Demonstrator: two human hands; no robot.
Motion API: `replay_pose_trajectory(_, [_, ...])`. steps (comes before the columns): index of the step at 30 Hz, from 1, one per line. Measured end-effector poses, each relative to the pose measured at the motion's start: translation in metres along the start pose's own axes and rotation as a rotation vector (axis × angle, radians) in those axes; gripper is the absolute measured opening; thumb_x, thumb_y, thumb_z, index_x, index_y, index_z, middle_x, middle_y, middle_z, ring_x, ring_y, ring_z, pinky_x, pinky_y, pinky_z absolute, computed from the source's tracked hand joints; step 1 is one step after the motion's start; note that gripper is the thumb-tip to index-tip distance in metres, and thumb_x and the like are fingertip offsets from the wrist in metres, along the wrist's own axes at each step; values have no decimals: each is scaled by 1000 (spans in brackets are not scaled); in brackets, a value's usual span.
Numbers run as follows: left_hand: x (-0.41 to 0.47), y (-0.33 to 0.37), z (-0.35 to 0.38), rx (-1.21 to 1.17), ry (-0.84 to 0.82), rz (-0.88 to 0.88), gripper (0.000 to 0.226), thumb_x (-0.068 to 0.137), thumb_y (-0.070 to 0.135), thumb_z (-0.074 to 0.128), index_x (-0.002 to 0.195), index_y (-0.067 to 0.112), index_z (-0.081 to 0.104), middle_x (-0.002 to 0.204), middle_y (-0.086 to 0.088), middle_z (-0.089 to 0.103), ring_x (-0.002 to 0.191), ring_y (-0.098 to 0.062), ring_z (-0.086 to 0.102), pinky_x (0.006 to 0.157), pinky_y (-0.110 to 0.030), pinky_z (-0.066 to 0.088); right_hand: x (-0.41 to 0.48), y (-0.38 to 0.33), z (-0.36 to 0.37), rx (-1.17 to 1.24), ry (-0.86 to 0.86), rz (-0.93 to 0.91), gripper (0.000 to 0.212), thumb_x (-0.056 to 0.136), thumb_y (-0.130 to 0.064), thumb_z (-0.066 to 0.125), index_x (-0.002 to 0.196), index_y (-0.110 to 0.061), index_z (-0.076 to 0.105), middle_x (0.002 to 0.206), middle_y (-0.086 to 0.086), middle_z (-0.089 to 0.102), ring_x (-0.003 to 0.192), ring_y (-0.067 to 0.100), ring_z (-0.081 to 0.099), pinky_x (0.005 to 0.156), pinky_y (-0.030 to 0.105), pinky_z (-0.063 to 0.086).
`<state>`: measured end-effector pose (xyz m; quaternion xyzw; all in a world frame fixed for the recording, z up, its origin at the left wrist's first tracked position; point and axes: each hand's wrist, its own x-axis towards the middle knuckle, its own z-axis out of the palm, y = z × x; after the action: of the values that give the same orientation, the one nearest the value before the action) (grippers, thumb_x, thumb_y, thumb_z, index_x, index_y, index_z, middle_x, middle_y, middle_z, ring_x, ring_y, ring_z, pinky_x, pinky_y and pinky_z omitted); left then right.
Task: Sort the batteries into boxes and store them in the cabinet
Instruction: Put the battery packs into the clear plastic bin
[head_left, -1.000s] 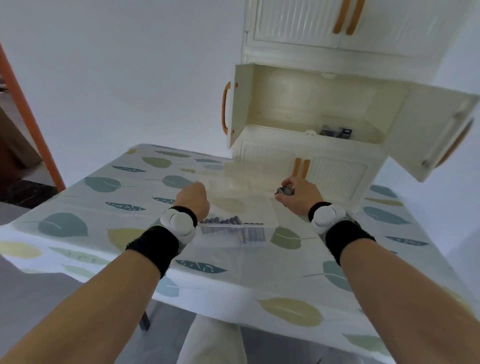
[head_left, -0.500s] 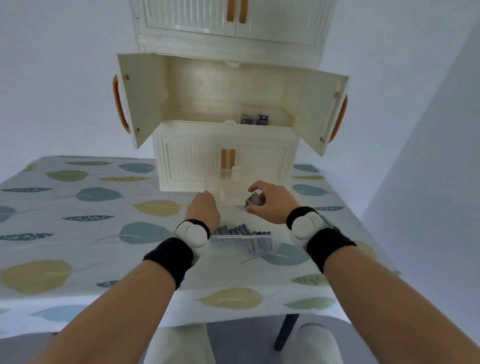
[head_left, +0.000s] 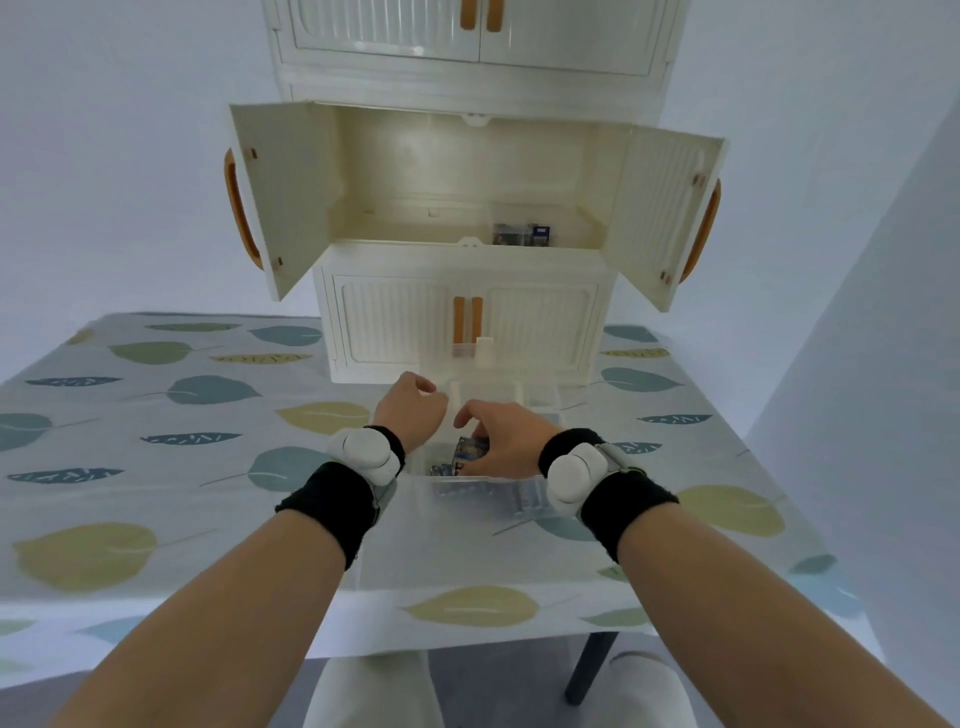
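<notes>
- Sorting is part done: one stored box (head_left: 521, 234) with dark cells inside sits on the right of the shelf in the open cabinet (head_left: 405, 249), both doors swung wide.
- Much is left, by my judgement. The near box (head_left: 467, 491) on the table (head_left: 208, 519) holds a heap of unsorted cells (head_left: 524, 496). The far box (head_left: 485, 391), just before the cabinet's foot, looks empty.
- My right hand (head_left: 506, 441) reaches into the near box, thumb and fingertips curled round a blue-labelled battery (head_left: 470, 449) and pinching it. Whether it is a single cell or a small bunch, I cannot tell.
- The battery sits at my fingertips on the hand's left side, within the near box's walls and above the heap. It looks lifted rather than lying flat.
- My left hand (head_left: 410, 410) is at the near box's far left corner, fingers curled under. Whether they grip the rim is hidden, so I cannot tell.
- The left hand is just beside the battery and does not touch it.
- As I read it, the step in hand is picking this battery out; filling and shelving the remaining boxes is not yet done.
</notes>
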<state>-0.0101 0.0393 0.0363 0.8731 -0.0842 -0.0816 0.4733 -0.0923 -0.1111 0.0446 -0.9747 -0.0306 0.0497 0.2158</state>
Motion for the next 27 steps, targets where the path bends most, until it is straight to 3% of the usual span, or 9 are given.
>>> replay_pose_trajectory(2, [1,7,-3,-151,22,-45,48,80,49,55,121,26,49,97,0,65,85,-19,62,76,-35,52,1,1,3,29,-19,21,60,76,-49,79,125,-28,52,107,-3,67,93,16,63,89,30,53])
replay_pose_trajectory(5, [2,12,-7,-274,1,-78,78,76,68,58,140,28,37,125,-3,59,112,-27,59,98,-46,49,-4,2,-3,62,40,49,53,74,-59,76,114,-27,62,106,-6,68,94,13,64,87,30,54])
replay_pose_trajectory(9, [3,16,-13,-382,-48,-80,103,66,88,49,147,26,36,142,-6,51,128,-31,52,107,-51,42,-17,6,-27,29,565,52,48,87,-65,55,63,-23,58,56,-11,57,53,4,52,57,25,48])
replay_pose_trajectory(11, [4,23,-15,-387,-71,-64,102,70,90,36,144,20,43,138,-9,55,126,-32,53,106,-49,43,-24,8,-43,83,810,109,53,90,-63,51,56,-24,44,48,-9,45,46,6,42,50,23,36])
replay_pose_trajectory(14, [1,33,-19,-445,-80,-76,99,75,90,23,145,23,43,103,-4,59,97,-24,56,90,-42,44,-31,10,-66,160,991,200,48,91,-65,45,63,-26,43,56,-10,48,52,7,44,51,25,32])
replay_pose_trajectory(16, [-3,36,-21,-495,-58,-82,92,78,88,20,139,25,49,112,-4,59,95,-22,56,85,-42,44,-35,14,-74,218,1039,207,43,92,-65,43,74,-26,48,69,-9,54,62,8,49,57,25,34])
replay_pose_trajectory(19, [-7,35,-26,-505,-28,-88,89,80,86,22,122,17,57,119,-5,58,94,-23,57,83,-41,45,-37,20,-75,280,1023,222,45,94,-65,37,83,-24,51,82,-5,59,72,12,53,62,26,36])
replay_pose_trajectory(23, [-17,25,-26,-296,-19,-29,64,81,76,46,80,14,61,86,-1,62,81,-21,57,92,-45,50,-46,19,-63,266,862,248,44,95,-66,32,73,-29,44,72,-8,53,68,14,50,57,26,32])
replay_pose_trajectory(27, [-27,5,-8,71,9,164,42,76,59,68,83,19,60,97,3,57,78,-14,59,71,-30,52,-53,18,-44,190,489,230,58,89,-74,36,108,-25,60,108,-1,68,96,18,60,80,35,46])
